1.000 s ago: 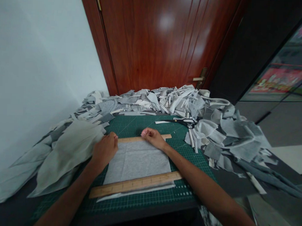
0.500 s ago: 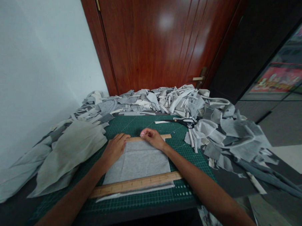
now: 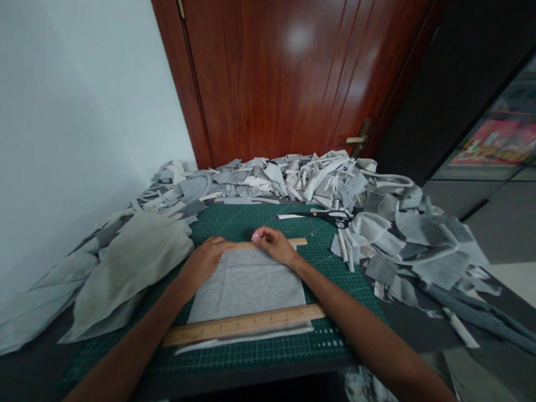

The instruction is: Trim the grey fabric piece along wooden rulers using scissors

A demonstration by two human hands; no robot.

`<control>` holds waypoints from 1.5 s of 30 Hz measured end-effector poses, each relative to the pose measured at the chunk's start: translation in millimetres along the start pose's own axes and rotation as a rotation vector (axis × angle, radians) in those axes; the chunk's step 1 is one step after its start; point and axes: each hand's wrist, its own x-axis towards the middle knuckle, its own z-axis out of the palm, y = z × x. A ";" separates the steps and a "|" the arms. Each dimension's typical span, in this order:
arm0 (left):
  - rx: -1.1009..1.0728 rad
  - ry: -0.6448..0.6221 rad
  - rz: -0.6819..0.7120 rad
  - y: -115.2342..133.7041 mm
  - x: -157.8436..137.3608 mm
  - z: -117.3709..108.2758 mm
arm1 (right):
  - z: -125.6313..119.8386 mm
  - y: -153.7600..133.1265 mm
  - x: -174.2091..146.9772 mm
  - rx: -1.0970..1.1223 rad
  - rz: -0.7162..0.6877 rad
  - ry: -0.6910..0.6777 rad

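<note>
A piece of light grey fabric (image 3: 251, 283) lies on the green cutting mat (image 3: 231, 220). Across its far edge runs a thin wooden ruler (image 3: 300, 241). My left hand (image 3: 205, 260) rests flat on that ruler's left part, fingers stretched out. Closed in a pinch, my right hand (image 3: 272, 247) holds a small pink piece (image 3: 255, 238) at the ruler's far edge; its exact kind is too small to make out. A wider wooden ruler (image 3: 245, 323) lies over the fabric's near edge, and a strip of cloth shows below it.
Black-handled scissors (image 3: 336, 217) lie at the mat's far right. Heaped grey and white fabric scraps (image 3: 313, 176) line the back, and more scraps (image 3: 435, 244) cover the right side. Large pale cloth pieces (image 3: 132, 266) lie on the left, near the wall.
The view has shifted slightly. My right hand keeps its pinch near the middle of the far ruler, with the pink piece showing more plainly. My left hand stays on the ruler.
</note>
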 end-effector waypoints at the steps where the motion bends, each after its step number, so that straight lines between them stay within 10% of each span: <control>1: 0.005 -0.005 0.002 1.2 -0.2 -0.7 | 0.0 -0.1 -0.1 0.001 -0.006 -0.002; 45: 0.246 0.046 -0.131 39.0 -5.7 -3.4 | 0.6 0.4 -1.1 -0.062 -0.039 0.028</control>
